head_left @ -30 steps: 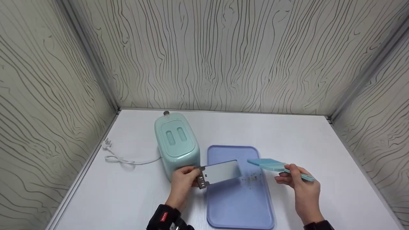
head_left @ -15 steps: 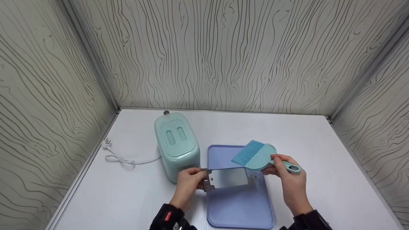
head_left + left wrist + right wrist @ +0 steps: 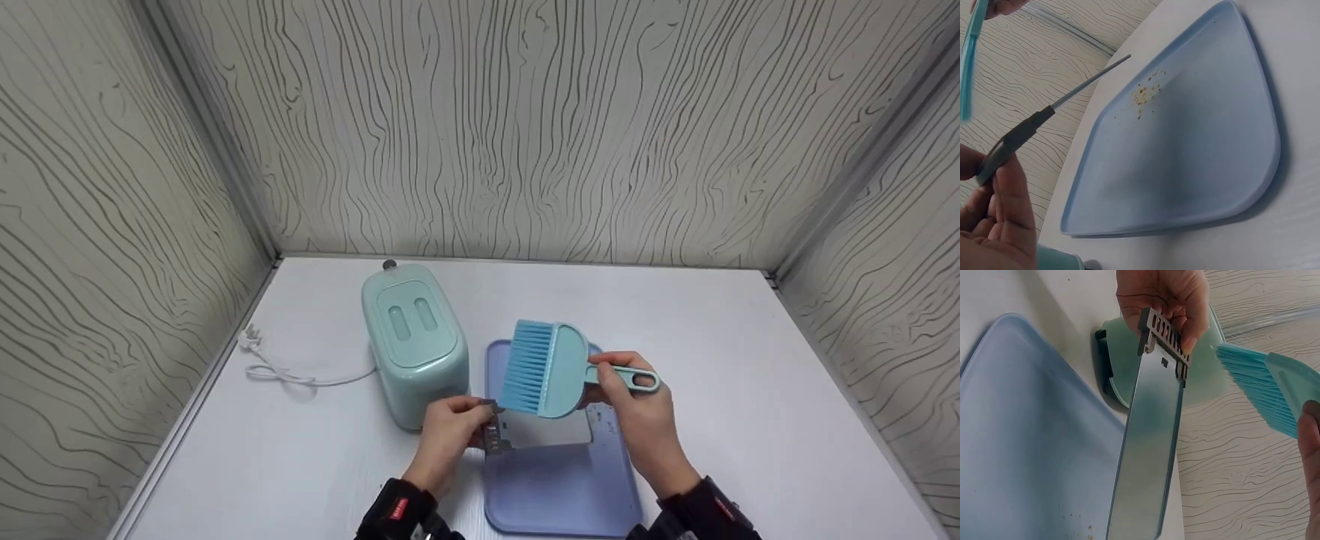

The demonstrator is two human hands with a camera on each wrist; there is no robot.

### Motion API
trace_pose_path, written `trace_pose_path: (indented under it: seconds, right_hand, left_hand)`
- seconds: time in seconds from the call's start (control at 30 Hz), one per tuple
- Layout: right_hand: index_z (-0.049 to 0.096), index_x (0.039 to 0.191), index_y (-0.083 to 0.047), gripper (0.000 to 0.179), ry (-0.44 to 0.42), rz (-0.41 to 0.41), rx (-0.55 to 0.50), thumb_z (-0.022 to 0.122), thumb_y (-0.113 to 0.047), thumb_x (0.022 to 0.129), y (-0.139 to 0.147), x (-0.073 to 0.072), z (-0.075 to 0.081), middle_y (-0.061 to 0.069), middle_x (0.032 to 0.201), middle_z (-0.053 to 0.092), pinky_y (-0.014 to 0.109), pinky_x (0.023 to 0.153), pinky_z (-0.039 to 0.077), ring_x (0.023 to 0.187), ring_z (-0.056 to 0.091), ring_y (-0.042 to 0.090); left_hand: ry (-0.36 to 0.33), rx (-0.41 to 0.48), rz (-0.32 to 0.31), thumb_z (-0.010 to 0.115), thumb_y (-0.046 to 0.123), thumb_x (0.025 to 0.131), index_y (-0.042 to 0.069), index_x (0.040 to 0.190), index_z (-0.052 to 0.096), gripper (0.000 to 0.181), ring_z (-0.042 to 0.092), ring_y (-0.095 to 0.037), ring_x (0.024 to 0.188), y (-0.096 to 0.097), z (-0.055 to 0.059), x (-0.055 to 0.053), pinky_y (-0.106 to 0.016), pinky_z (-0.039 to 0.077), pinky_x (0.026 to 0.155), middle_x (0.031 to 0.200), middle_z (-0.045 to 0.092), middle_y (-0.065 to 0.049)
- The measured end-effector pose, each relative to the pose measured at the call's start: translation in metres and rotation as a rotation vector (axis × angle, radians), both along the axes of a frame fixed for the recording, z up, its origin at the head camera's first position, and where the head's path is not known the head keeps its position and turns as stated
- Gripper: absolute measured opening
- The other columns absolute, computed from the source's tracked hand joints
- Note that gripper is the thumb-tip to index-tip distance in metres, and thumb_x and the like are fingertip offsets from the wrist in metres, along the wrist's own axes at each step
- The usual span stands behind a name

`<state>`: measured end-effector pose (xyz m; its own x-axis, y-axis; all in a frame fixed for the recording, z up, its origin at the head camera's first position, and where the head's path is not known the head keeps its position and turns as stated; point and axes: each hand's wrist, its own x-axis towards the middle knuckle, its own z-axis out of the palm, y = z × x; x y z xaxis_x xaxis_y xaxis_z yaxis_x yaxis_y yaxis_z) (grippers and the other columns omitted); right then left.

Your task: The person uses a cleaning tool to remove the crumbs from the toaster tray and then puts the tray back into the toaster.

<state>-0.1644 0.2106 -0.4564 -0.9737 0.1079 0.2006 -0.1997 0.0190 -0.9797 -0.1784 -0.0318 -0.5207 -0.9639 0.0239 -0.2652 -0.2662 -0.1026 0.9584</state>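
A metal crumb tray is held over a blue serving tray, its grey slotted end pinched between thumb and fingers of my left hand. In the right wrist view its flat metal plate shows no crumbs. My right hand grips the handle of a mint brush with blue bristles. The bristles hang above the crumb tray's grey end, apart from it in the right wrist view. Brown crumbs lie scattered on the blue tray near its far edge.
A mint toaster with a lid stands left of the blue tray, right behind my left hand. Its white cord and plug lie on the table to the left. Patterned panels enclose the table at the back and sides.
My right hand has brought the brush leftward over the crumb tray and turned it from edge-on to broad side up. My left hand has shifted the crumb tray slightly right and nearer.
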Motion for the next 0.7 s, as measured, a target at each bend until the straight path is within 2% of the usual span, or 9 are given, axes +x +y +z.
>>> trace_pose_path:
  seconds: [0.27,0.47,0.7]
  right_hand:
    - [0.057,0.116,0.004,0.022,-0.048,0.118,0.036,0.056,-0.014,0.106,-0.008,-0.004,-0.007,0.018,0.095,0.069,0.034,0.071,0.06,0.075,0.071,0.025]
    - [0.058,0.118,0.002,0.022,-0.099,0.099,0.054,0.058,-0.015,0.105,-0.007,-0.007,-0.016,0.016,0.093,0.07,0.033,0.069,0.059,0.073,0.067,0.023]
    - [0.058,0.118,0.0,0.021,-0.112,0.093,0.108,0.057,-0.016,0.106,0.0,-0.01,-0.024,0.013,0.09,0.067,0.031,0.067,0.057,0.075,0.064,0.021]
  left_hand:
    - [-0.018,-0.031,-0.008,0.072,0.013,0.085,-0.002,0.104,0.075,0.024,0.062,-0.015,0.067,0.0,-0.001,0.0,-0.027,0.054,0.06,0.085,0.071,-0.007]
    - [-0.005,0.011,-0.01,0.072,0.008,0.086,-0.007,0.108,0.072,0.026,0.06,-0.013,0.062,-0.002,-0.004,0.0,-0.025,0.054,0.057,0.083,0.071,-0.008]
    - [0.009,0.017,-0.011,0.071,0.007,0.088,-0.008,0.108,0.072,0.025,0.059,-0.012,0.06,-0.003,-0.007,-0.002,-0.025,0.054,0.057,0.08,0.069,-0.007]
